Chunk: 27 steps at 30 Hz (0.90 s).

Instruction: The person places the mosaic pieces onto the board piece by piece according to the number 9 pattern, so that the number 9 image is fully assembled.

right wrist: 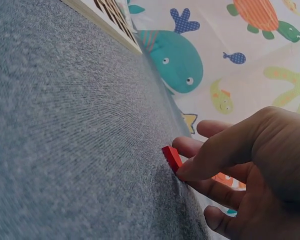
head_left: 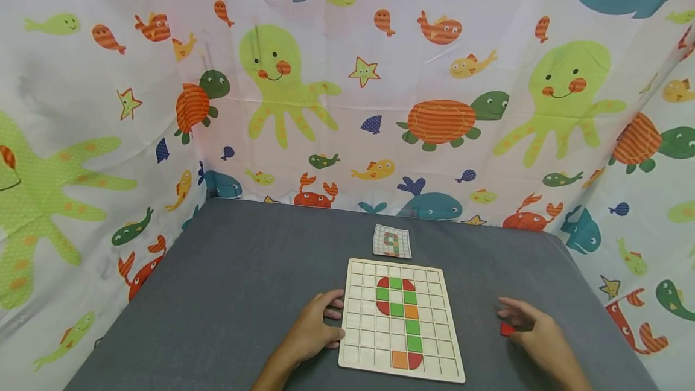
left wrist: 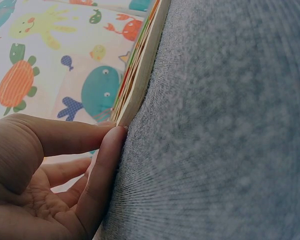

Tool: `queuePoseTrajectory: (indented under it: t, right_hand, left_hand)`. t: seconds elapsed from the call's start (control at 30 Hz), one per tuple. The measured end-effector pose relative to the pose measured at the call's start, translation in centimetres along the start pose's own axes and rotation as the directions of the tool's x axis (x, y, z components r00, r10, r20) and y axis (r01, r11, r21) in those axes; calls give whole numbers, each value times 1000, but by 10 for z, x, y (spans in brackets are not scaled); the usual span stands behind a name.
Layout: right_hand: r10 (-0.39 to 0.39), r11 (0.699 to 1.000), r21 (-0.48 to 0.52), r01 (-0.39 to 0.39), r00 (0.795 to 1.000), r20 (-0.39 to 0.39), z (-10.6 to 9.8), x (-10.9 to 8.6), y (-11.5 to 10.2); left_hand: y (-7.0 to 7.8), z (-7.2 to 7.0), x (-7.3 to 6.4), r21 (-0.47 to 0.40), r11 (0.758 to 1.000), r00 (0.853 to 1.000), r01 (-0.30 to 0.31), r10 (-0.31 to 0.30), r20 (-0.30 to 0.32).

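A square wooden grid board [head_left: 366, 340] lies on the dark grey cloth, holding green and orange square tiles and red rounded ones. My left hand [head_left: 312, 327] is at its left side. Thumb and fingertips touch the board's edge, set apart along it. In the left wrist view, the thumb and a finger [left wrist: 107, 155] come right to the board's side. Well to the right of the board, my right hand [head_left: 543, 336] pinches a small red tile [head_left: 507, 329] close over the cloth. Its thumb is on the red tile [right wrist: 172, 159] in the right wrist view, other fingers spread behind.
Behind the board lies a small pattern card [head_left: 402, 243] printed with a coloured grid design. The grey cloth [head_left: 244, 276] covers the table. A white curtain with sea animals [head_left: 353, 95] encloses the back and both sides.
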State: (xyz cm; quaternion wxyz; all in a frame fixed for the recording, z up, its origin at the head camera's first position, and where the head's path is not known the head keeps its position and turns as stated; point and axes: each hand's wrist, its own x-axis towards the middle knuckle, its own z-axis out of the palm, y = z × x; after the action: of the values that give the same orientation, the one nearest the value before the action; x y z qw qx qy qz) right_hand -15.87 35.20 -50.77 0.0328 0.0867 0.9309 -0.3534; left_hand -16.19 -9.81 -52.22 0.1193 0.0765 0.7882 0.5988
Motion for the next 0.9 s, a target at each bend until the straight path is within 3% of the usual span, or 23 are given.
queuePoseTrajectory:
  t: [0.63,0.9]
  right_hand:
    - [38,998,54,-40,999,25,-3,-3,1]
    - [28,999,18,-28,999,16,-2,-3,1]
  left_hand:
    - [0,0,1,7,1000,1000,0,0,-2]
    - [1,-1,0,2,1000,1000,0,0,3]
